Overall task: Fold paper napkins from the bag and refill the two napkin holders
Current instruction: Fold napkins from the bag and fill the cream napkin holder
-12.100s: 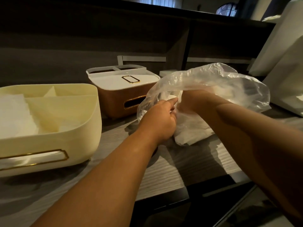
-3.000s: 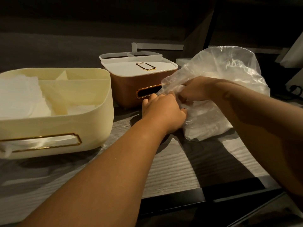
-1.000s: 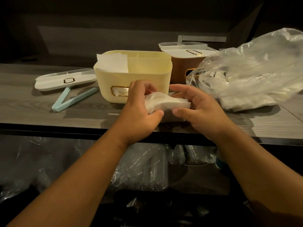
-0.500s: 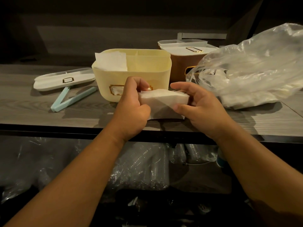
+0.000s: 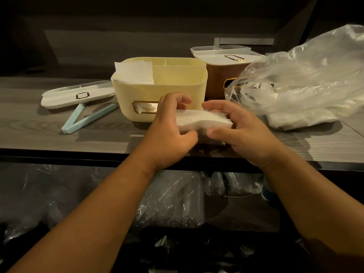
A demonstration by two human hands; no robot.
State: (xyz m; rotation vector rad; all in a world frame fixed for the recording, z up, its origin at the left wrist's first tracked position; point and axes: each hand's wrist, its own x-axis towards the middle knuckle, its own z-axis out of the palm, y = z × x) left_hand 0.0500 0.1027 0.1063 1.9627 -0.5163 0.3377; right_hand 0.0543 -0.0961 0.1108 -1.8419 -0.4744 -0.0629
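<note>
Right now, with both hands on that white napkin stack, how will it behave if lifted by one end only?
The white paper napkin stack already sags between the left hand and right hand, so it will probably droop. Its loose, stepped edges suggest sheets could fan or slip apart. It looks light, and likely crushable.

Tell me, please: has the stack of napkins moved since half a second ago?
No, hardly. The stack of napkins remains in front of the cream holder, held by the left hand and right hand.
</note>
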